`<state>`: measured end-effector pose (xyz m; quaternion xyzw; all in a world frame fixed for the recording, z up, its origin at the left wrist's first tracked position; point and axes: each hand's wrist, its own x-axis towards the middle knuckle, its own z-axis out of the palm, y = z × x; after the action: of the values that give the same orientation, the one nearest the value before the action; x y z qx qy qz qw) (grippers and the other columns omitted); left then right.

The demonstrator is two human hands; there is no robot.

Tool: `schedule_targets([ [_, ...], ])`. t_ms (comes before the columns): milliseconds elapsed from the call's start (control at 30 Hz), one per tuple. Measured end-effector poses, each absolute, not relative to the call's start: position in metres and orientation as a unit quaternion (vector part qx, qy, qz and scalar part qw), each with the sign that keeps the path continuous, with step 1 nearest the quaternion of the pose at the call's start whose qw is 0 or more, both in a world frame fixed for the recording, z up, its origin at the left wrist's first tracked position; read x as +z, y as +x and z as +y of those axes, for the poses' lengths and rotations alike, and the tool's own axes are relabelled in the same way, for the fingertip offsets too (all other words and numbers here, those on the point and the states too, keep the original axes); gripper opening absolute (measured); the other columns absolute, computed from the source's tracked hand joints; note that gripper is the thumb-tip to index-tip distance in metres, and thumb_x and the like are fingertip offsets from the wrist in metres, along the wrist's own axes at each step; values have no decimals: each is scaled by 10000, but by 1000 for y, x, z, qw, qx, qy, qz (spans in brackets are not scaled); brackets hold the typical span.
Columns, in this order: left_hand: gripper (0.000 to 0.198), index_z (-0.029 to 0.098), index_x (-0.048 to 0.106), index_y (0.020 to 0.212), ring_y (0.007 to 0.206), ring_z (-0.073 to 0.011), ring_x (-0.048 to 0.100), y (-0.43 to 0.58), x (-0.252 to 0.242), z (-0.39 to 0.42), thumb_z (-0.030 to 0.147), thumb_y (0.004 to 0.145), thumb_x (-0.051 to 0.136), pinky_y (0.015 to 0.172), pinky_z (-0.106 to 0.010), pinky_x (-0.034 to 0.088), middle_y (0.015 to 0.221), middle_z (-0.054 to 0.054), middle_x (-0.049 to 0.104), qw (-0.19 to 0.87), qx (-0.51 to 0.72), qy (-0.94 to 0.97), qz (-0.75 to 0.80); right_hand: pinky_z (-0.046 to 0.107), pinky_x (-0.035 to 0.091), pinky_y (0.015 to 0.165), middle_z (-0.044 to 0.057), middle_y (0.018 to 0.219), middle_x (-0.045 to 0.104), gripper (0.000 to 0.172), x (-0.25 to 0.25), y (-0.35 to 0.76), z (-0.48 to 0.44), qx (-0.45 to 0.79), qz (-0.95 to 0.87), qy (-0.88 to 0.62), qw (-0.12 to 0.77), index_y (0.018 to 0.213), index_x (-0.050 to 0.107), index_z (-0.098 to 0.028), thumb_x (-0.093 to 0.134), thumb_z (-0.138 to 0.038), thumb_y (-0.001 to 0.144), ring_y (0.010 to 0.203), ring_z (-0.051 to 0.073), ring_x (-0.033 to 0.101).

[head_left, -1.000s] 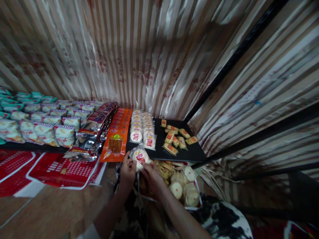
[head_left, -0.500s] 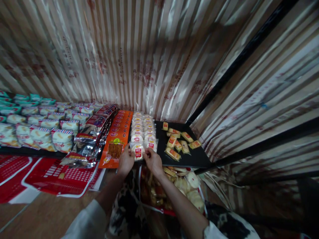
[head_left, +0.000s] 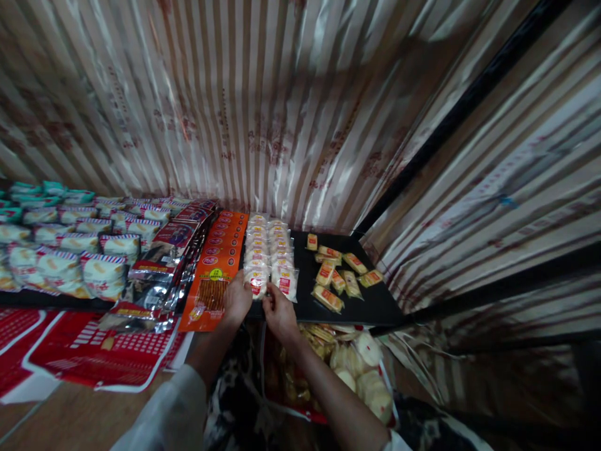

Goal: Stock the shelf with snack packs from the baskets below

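Note:
Two columns of white round cakes in clear packets with red and yellow labels stand on a black board (head_left: 357, 305). The front packaged cake of the left column (head_left: 256, 282) lies between my hands. My left hand (head_left: 237, 299) is closed at its left edge, the fingertips partly hidden. At its lower right corner, my right hand (head_left: 280, 313) has thumb and fingers pinched together. Just right of it is the front packaged cake of the right column (head_left: 285, 284), level with it. An orange snack packet (head_left: 213, 269) lies left of the columns, partly behind my left hand.
Small yellow packets (head_left: 327, 298) lie scattered at the board's right end. Dark red foil packets (head_left: 159, 263) and rows of white bagged breads (head_left: 103, 275) stand leftward. Below are a red basket (head_left: 107, 351) and a container of loose packets (head_left: 370, 382). Black bars (head_left: 436, 138) frame the striped sheeting.
The front left packaged cake has moved back slightly, into line with its right neighbour. My right hand has slid down to its lower corner. The view has shifted a little.

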<state>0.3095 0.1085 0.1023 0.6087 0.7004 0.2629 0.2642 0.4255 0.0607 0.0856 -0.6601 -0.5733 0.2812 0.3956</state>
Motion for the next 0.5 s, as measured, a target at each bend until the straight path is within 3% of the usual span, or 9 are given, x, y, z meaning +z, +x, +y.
schedule_targets([
  [200,428,110,489,1244,1117,-233,543,314,99,108,165,824,425,946,-337,411,1205,-168,579,208,262,635,697,351,494,816,117,1001,650,341,75,424,60,226,-608,-644,406,1074,615,-171,450,-225,780,849,207,611],
  [500,548,69,349,1327,1208,-274,420,321,87,96,142,794,456,982,-396,382,1269,-199,459,141,297,682,653,391,430,962,145,1153,603,340,69,427,53,204,-636,-621,409,1056,637,-145,444,-169,777,1088,233,547],
])
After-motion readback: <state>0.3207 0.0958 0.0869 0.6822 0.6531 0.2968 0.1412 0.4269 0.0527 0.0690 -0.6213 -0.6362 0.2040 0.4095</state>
